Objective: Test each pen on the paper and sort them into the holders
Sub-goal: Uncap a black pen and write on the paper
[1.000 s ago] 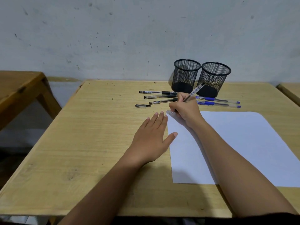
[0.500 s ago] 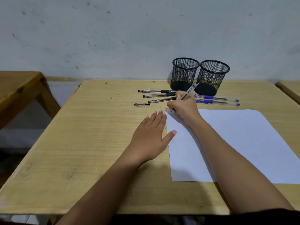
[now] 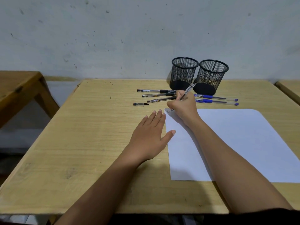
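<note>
My right hand [image 3: 182, 108] grips a clear black pen [image 3: 189, 89], its tip on the far left corner of the white paper [image 3: 235, 140], where a faint scribble shows. My left hand [image 3: 150, 135] lies flat on the table, fingers straight, thumb on the paper's left edge. Three black pens [image 3: 155, 91] lie behind my hands, with a loose pen cap [image 3: 140, 104] to their left. Two blue pens [image 3: 215, 99] lie to the right. Two black mesh holders, the left holder [image 3: 184, 73] and the right holder [image 3: 211, 76], stand at the back.
The wooden table [image 3: 97, 143] ends at a grey wall. Another wooden table [image 3: 17, 88] stands to the left across a gap, and the corner of a third [image 3: 290, 90] shows at the right.
My right hand has shifted slightly while writing at the paper's corner, and a faint scribble now shows there. My left hand has stayed flat in place.
</note>
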A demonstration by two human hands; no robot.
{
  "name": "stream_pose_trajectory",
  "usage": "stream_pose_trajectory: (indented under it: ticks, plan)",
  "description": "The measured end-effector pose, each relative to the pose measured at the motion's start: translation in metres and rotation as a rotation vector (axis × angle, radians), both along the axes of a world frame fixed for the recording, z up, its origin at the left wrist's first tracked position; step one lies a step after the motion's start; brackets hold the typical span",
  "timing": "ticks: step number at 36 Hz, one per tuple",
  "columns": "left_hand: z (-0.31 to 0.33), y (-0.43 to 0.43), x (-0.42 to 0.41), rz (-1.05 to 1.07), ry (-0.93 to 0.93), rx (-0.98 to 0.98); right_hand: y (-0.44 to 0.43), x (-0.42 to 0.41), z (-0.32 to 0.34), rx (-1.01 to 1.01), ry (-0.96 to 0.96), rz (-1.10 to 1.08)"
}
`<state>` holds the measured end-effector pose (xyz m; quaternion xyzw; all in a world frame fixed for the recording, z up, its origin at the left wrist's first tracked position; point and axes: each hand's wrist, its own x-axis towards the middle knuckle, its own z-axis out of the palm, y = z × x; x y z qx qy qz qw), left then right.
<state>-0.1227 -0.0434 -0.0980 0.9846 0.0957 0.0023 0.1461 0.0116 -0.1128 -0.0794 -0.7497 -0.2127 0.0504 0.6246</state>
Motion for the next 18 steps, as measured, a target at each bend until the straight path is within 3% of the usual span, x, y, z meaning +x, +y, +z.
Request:
stream_pose_trajectory:
  ticks: [4,18]
  plan:
    - [0.0004,0.0000,-0.0007,0.002,0.003,-0.007,-0.0066,0.0055,-0.0006,0.060,0.047,-0.053]
    - [-0.0005,0.0018,0.0002,0.005,0.012,0.007,-0.0049,0.0076,-0.0033,-0.010,0.041,0.027]
